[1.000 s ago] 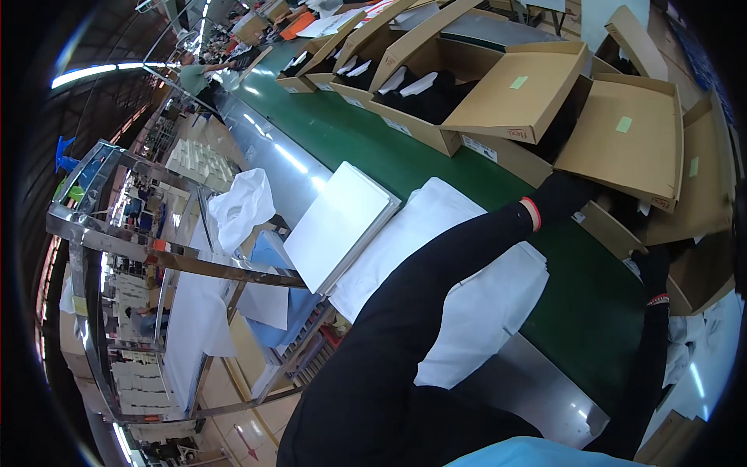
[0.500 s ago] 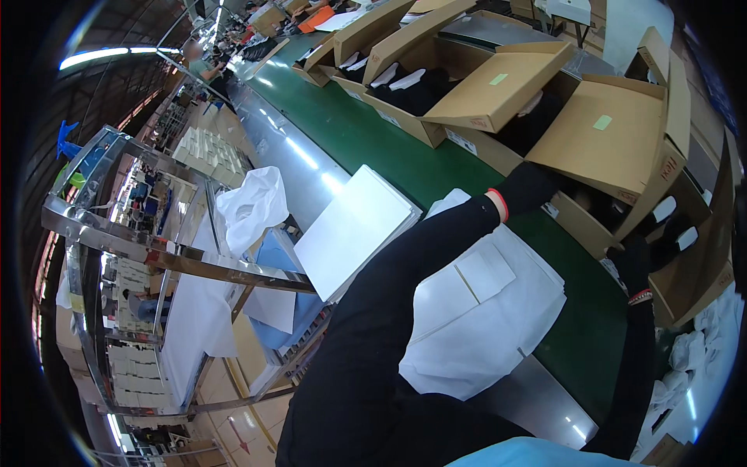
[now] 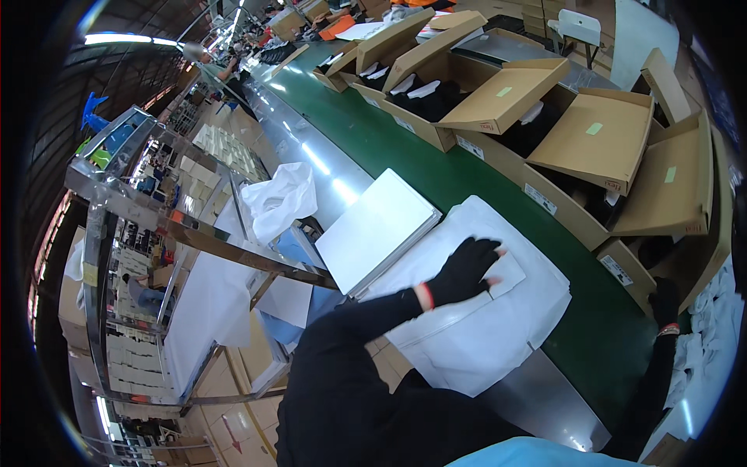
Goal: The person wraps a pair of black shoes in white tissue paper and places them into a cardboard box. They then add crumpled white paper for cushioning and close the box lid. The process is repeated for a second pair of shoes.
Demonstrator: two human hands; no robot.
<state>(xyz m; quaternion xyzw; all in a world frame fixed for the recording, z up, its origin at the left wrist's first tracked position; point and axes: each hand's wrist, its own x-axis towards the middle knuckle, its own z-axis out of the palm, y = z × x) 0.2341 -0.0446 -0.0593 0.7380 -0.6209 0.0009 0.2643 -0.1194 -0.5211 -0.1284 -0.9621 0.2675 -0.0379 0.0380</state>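
My left hand (image 3: 467, 272), in a black glove with bare fingertips and a red band at the wrist, is open above a stack of white paper sheets (image 3: 482, 342). Its fingers are stretched out and slightly blurred. Far to the right, my right hand (image 3: 664, 302), also black-gloved, is at the front rim of the nearest cardboard box (image 3: 622, 268); its fingers blend into the dark there. Beyond that box, a lowered lid (image 3: 665, 183) with a green sticker slants over the adjacent box. Dark contents show inside, but their kind is unclear.
A row of brown boxes with tilted lids (image 3: 595, 140) runs along the green belt (image 3: 358, 117). Left of the sheets lies a neat white stack (image 3: 377, 229). A metal frame rack (image 3: 226, 245) and a crumpled white bag (image 3: 280, 202) are at left. A person (image 3: 218, 74) stands far off.
My left hand has drawn back from the boxes to the white sheets. A lid at the right has come down from upright to slanting. My right hand has shifted slightly nearer along the box.
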